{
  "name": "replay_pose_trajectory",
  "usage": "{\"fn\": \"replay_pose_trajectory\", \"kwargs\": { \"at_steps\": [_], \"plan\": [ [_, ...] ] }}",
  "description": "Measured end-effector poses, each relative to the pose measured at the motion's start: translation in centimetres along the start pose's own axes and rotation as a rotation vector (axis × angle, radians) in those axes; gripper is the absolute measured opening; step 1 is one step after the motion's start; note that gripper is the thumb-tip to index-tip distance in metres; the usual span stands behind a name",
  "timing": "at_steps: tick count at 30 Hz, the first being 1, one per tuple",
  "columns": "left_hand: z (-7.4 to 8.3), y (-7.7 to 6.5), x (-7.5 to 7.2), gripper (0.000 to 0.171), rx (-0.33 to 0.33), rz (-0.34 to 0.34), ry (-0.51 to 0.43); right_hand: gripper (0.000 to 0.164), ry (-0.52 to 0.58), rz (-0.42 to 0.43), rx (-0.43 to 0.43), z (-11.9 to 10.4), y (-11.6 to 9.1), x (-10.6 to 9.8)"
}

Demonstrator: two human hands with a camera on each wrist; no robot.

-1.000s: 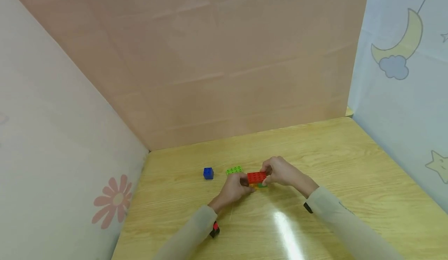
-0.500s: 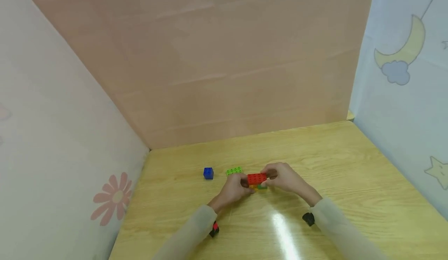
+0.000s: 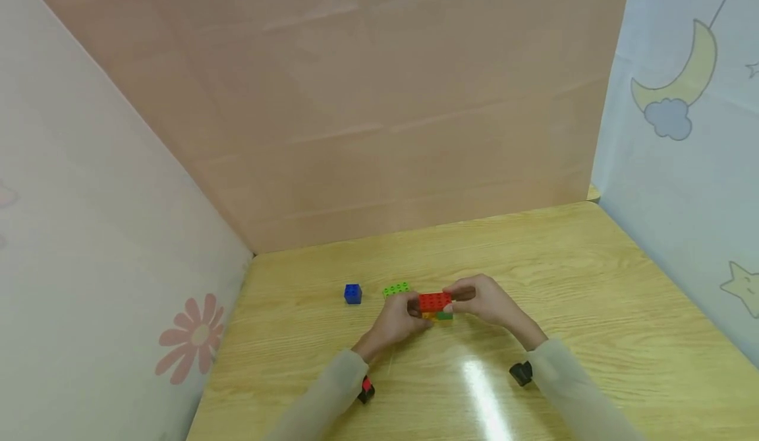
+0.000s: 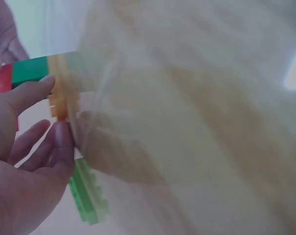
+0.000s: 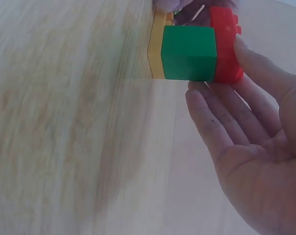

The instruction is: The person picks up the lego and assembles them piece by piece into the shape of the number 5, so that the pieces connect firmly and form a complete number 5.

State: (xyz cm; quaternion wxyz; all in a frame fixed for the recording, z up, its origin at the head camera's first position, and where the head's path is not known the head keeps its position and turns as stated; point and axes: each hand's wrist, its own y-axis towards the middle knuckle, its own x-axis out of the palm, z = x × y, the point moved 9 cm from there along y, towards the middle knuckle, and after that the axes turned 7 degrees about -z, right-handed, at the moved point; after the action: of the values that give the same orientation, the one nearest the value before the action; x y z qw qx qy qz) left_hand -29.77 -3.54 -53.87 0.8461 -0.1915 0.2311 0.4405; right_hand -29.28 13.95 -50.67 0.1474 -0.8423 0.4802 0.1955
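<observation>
A flat orange brick (image 5: 157,54) lies on the table, with a dark green brick (image 5: 188,53) standing on one end of it. On top of the green brick is a red eight-stud brick (image 3: 435,302); whether it is pressed fully down I cannot tell. My left hand (image 3: 393,321) pinches the orange brick between thumb and fingers from the left. From the other side my right hand (image 3: 487,299) holds the red brick's right end, thumb on its near, studded side and fingers behind. In the left wrist view the left thumb (image 4: 37,90) partly covers the stack.
Behind the left hand lies a light green studded brick (image 3: 396,289). Farther left sits a small blue brick (image 3: 352,294). A brown wall panel (image 3: 385,111) stands along the table's back edge, with pale walls at both sides.
My right hand has turned slightly and its wrist has come a little nearer and to the right, still holding the red brick. The left hand keeps its place; the head view has shifted slightly.
</observation>
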Motion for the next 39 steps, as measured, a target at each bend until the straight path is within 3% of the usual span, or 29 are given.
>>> {"fn": "replay_pose_trajectory", "kwargs": {
  "at_steps": [5, 10, 17, 25, 39],
  "plan": [
    [0.1, -0.4, -0.6, 0.055, -0.033, -0.016, 0.038, 0.040, 0.016, -0.005, 0.012, -0.2, 0.1, 0.0],
    [0.2, -0.8, -1.7, 0.064, -0.051, 0.004, 0.070, 0.040, 0.023, 0.001, 0.038, -0.1, 0.1, -0.1],
    [0.1, -1.3, -3.0, 0.057, -0.023, 0.037, 0.088, 0.038, 0.021, -0.008, 0.043, 0.0, -0.1, -0.1],
    [-0.4, -2.2, -5.3, 0.032, -0.035, 0.103, 0.026, 0.039, 0.035, -0.016, 0.065, 0.4, -0.3, 0.1],
    [-0.4, -4.3, -10.3, 0.038, 0.018, 0.272, 0.019, 0.040, 0.024, 0.002, 0.053, 0.7, 0.1, -0.1]
  ]
}}
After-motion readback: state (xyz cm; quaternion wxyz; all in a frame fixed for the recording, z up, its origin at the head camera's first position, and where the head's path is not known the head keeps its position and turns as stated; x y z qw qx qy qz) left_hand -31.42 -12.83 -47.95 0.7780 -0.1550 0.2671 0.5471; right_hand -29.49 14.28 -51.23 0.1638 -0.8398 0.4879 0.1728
